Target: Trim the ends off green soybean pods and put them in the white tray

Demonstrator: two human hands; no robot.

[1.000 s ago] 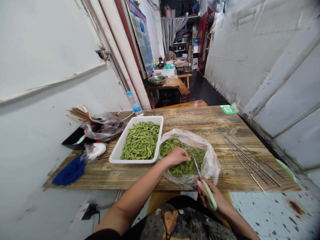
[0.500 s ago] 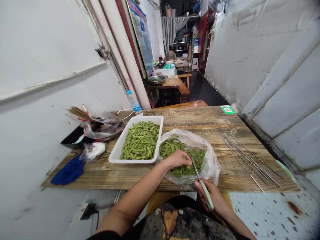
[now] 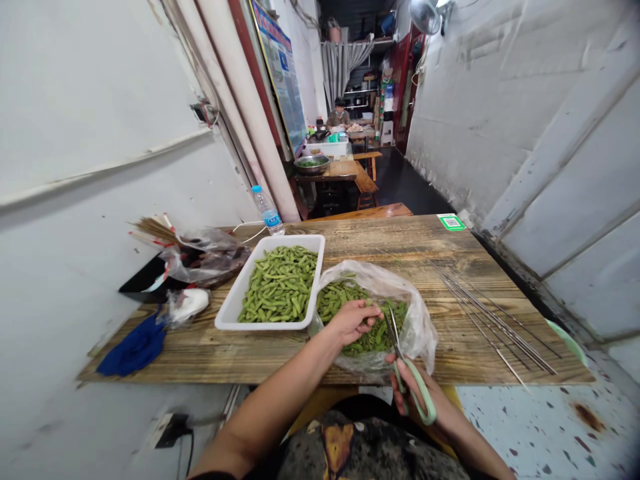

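Note:
A clear plastic bag [image 3: 420, 327] full of green soybean pods lies on the wooden table [image 3: 440, 247] right in front of me. My left hand [image 3: 353, 319] rests in the bag, fingers pinched on a pod [image 3: 373, 317]. My right hand [image 3: 417, 393], at the table's near edge, grips pale green-handled scissors [image 3: 407, 370] whose blades are parted and point at that pod. A white rectangular tray [image 3: 235, 303] heaped with pods sits just left of the bag.
Several thin metal skewers [image 3: 493, 320] lie on the right of the table. On the left are a blue cloth [image 3: 133, 348], a white wad, a bag of bamboo sticks [image 3: 200, 253] and a water bottle [image 3: 267, 212]. A person sits at a far table [image 3: 340, 113].
My left hand has lifted a pod out of the heap and the scissor blades, closed before, have opened near it. The view has shifted slightly.

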